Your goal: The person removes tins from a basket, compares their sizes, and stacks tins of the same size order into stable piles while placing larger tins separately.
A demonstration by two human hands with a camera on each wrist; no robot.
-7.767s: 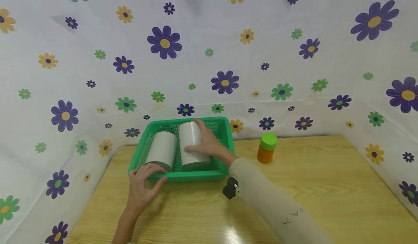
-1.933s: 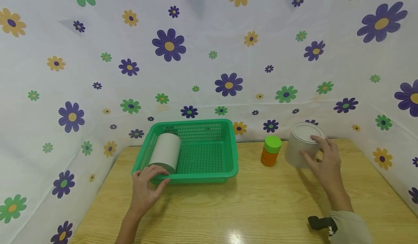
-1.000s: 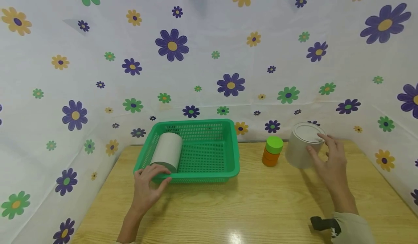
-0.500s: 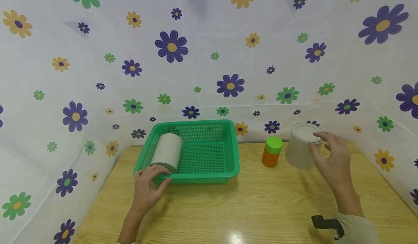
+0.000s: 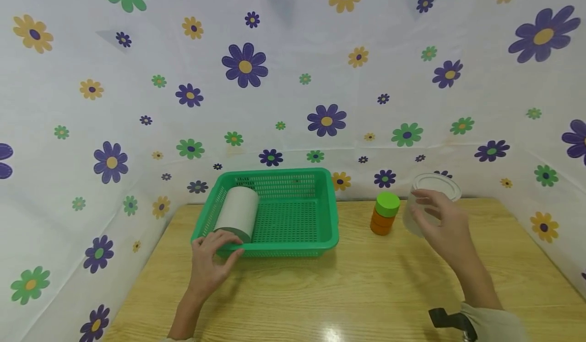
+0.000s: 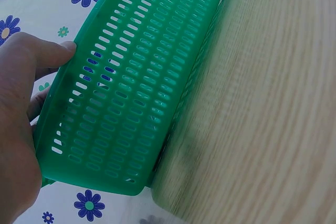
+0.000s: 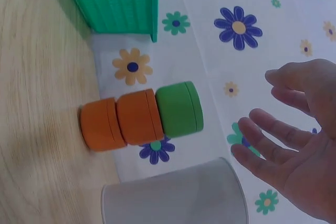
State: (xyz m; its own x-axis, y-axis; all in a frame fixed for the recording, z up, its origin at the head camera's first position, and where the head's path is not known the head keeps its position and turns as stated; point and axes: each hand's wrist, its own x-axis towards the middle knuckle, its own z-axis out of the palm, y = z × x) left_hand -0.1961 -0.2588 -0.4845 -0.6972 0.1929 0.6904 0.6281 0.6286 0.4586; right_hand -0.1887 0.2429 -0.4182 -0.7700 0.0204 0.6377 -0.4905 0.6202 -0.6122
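Note:
My left hand (image 5: 211,263) grips the near left rim of a green plastic basket (image 5: 288,248), thumb outside and fingers over the edge, as the left wrist view (image 6: 121,85) shows. Inside the basket, at its left, a white cylindrical canister (image 5: 238,210) lies on its side. A second white canister (image 5: 435,182) stands upright at the back right of the table. In front of it hovers my right hand (image 5: 446,227), fingers loosely bent and holding nothing, hiding part of its side. Between basket and canister stands an orange stacked jar (image 7: 139,118) with a green top (image 5: 387,204).
The wooden table (image 5: 297,301) runs up to a white flowered sheet (image 5: 284,92) hanging behind and at both sides. A black strap mount (image 5: 450,319) sits on my right wrist.
The right hand took one canister out of the basket, stood it upright at the right and let go. It has just shifted left towards the jar. My left hand stays on the rim.

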